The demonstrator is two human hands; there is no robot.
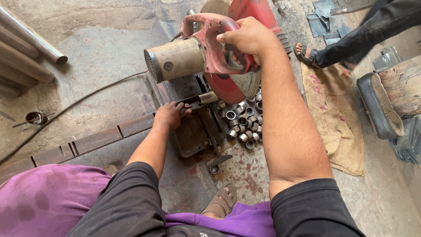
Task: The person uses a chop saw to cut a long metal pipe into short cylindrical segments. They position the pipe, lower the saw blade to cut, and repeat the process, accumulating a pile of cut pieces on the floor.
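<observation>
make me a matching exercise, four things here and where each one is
Things:
1. right hand
2. left hand
3. cut rings
4. sack

Places:
A. spread on the floor, right of the saw
B. gripping the red saw handle
C. piled on the floor beside the blade
D. on the pipe at the saw's base

Pairs: 1-B, 2-D, 3-C, 4-A

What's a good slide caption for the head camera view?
Right hand grips the red chop saw's handle while left hand steadies a metal tube beside cut steel rings.
</observation>
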